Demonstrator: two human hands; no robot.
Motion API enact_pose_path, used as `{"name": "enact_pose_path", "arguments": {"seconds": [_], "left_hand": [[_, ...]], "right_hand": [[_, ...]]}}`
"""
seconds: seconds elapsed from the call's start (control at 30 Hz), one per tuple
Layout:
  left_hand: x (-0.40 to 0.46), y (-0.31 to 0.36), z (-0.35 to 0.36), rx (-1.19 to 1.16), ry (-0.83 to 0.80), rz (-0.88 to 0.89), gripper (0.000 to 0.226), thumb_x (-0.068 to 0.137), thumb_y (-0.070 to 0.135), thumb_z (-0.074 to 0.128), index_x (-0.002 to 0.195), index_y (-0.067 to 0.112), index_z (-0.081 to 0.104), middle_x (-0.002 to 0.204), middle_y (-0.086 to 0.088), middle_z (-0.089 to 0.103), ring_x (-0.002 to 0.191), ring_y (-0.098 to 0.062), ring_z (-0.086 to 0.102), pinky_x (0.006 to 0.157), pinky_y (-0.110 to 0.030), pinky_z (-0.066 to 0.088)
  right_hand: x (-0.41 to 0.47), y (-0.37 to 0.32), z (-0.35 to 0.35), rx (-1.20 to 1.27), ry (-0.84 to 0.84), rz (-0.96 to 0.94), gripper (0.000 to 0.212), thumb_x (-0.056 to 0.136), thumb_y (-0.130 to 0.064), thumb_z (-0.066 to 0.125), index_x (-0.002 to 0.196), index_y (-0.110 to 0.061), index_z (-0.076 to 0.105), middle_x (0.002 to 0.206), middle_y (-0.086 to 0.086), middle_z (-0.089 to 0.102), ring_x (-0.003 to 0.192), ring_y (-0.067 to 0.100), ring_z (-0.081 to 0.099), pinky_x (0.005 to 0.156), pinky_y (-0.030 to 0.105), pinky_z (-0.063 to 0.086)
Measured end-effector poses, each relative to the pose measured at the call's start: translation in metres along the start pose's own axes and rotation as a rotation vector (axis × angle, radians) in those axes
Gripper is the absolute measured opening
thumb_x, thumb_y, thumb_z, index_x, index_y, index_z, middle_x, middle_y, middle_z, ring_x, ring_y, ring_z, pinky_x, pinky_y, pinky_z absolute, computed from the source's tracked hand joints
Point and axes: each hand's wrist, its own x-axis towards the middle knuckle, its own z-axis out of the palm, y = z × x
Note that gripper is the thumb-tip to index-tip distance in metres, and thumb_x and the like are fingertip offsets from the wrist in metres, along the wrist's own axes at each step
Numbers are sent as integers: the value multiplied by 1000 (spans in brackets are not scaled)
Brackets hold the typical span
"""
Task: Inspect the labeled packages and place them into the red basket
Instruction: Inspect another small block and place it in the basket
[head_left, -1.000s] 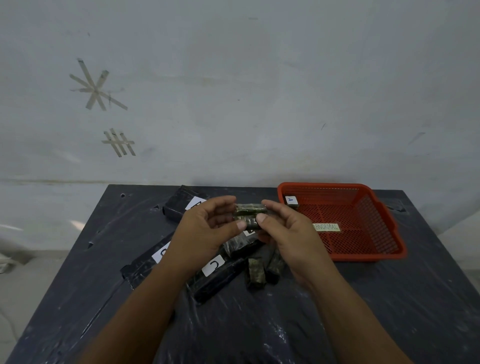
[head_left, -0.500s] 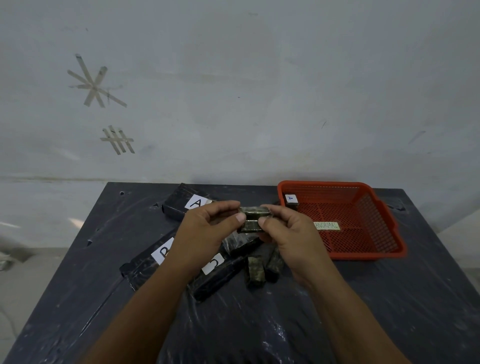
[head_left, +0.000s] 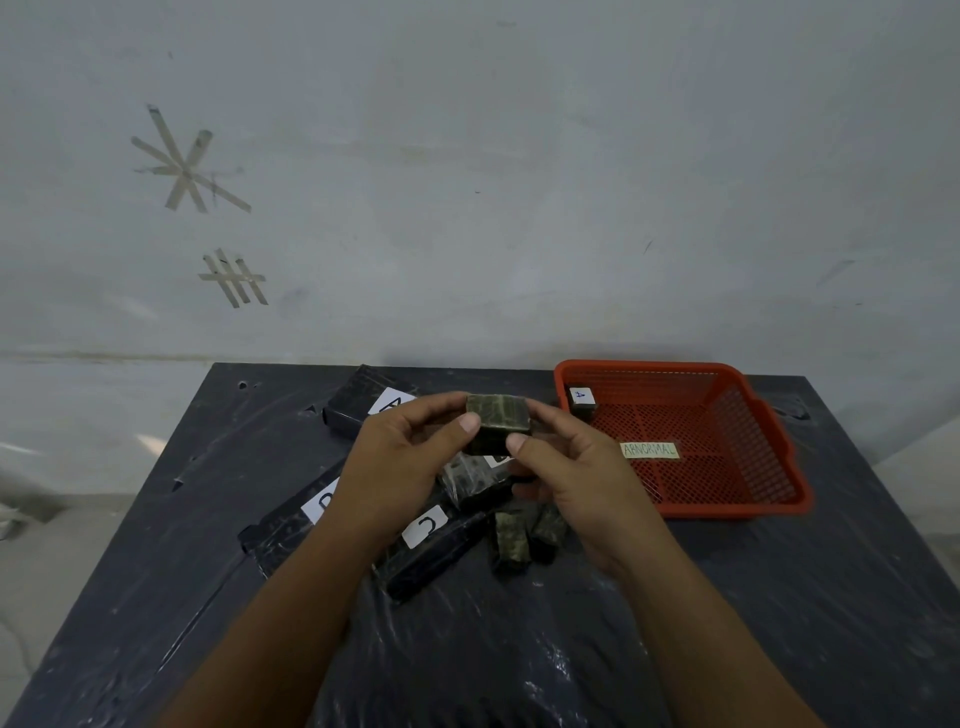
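Fingertips (head_left: 470, 423) of both hands pinch a dark, plastic-wrapped greenish block (head_left: 497, 422).

Light dim, even, cool grey; no single source identifiable. Shadows soft and weak. Plastic wrap over the counter (head_left: 779, 597) throws scattered white glare streaks, strongest near the bottom centre. Wall (head_left: 519, 182) flat and low in contrast. Wide-angle distortion: counter edges splay outward toward the lower corners. Focus slightly soft throughout; dark packages lose detail against the dark counter, and the letters on labels read only partly.
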Motion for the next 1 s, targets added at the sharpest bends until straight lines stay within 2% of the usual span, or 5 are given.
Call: {"name": "enact_pose_path", "arguments": {"seconds": [0.07,0.17,0.43,0.83,1.0], "left_hand": [[0,-1,-1,-11,-27,16,27,88,6,71,112,18,74,98,4,80,91,-7,74,75,-13,54],[1,-4,-4,21,-84,35,36,85,1,73,119,14,71,105,-3,78,99,-11,74,81,-17,55],[4,-9,-3,28,-88,18,28,85,8,77,112,14,74,103,-6,78,96,-18,75,82,-23,57],[6,-8,2,64,-59,15,19,88,13,75,107,13,77,94,0,78,83,-5,71,74,-16,52],[6,-7,0,31,-49,26,19,87,12,74,106,12,77,98,-4,79,89,-10,72,79,-21,54]], "right_hand": [[0,0,-1,14,-7,31,26,92,-29,74,116,-40,73,110,3,77,105,31,73,90,52,62],[0,-1,0,33,15,40,26,93,-37,72,119,-32,74,111,4,77,102,30,74,85,44,62],[2,1,1,66,70,-1,20,93,-12,73,112,-17,74,93,0,80,82,8,75,67,17,54],[2,5,-3,0,115,-64,22,91,-10,75,112,-16,76,97,4,80,94,19,77,85,31,60],[1,4,-4,-16,60,-108,36,90,-3,74,119,-24,69,103,-3,79,100,8,75,83,19,57]]}}
